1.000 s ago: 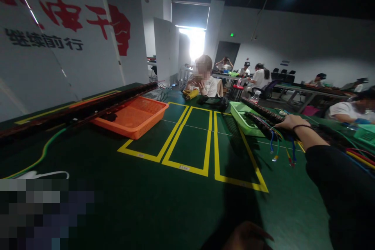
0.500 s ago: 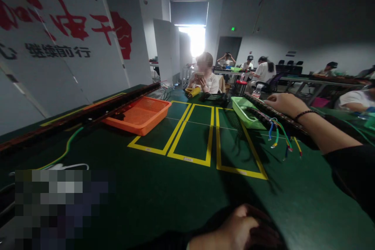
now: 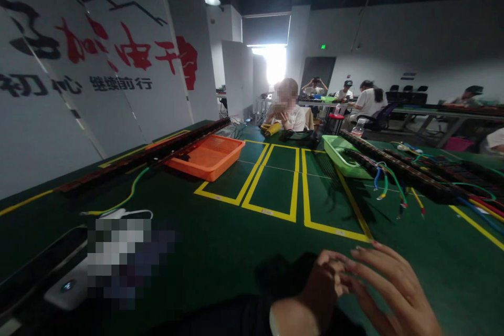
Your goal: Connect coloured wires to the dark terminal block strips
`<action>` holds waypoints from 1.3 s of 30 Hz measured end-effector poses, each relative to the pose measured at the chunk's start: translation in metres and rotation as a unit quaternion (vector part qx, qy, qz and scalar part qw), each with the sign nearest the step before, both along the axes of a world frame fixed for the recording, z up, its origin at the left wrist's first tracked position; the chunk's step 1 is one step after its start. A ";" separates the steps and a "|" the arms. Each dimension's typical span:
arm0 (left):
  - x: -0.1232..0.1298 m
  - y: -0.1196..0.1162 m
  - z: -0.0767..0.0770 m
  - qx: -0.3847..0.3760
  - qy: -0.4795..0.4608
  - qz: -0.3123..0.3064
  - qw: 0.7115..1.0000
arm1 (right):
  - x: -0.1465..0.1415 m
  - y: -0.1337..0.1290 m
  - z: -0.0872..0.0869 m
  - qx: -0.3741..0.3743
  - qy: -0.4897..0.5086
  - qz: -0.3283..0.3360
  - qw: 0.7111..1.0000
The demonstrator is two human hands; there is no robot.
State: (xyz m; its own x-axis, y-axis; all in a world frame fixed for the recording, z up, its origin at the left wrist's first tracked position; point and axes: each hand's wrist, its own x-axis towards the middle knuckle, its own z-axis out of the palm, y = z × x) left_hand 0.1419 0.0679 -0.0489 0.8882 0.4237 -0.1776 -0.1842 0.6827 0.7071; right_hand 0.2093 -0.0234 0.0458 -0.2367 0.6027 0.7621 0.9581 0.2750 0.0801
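My left hand (image 3: 321,289) is low in the middle of the head view, above the green table (image 3: 220,241). Its fingers are curled, and whatever may be inside them is hidden. Close beside it on the right is my right hand (image 3: 397,283), fingers stretched out and slightly apart, holding nothing visible. The right fingertips reach to the left hand's fingers; whether they touch I cannot tell. Beyond the hands lie yellow tape outlines (image 3: 271,212). A long dark strip with wire ends (image 3: 394,165) rests on a green basket (image 3: 334,155) at the right.
An orange basket (image 3: 212,168) stands left, with another long dark strip (image 3: 145,155) across it. A green-yellow wire (image 3: 134,194) and a white device (image 3: 66,289) lie nearer. More dark strips and cables (image 3: 480,205) fill the right side. A person (image 3: 293,115) sits across the table.
My right hand has left the long strip at the right and come down beside my left hand. The whole view has shifted, with things appearing further right.
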 end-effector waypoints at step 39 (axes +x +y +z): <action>-0.214 0.462 0.151 0.651 0.646 0.222 0.331 | 0.005 0.004 -0.060 -0.234 0.180 -0.030 0.955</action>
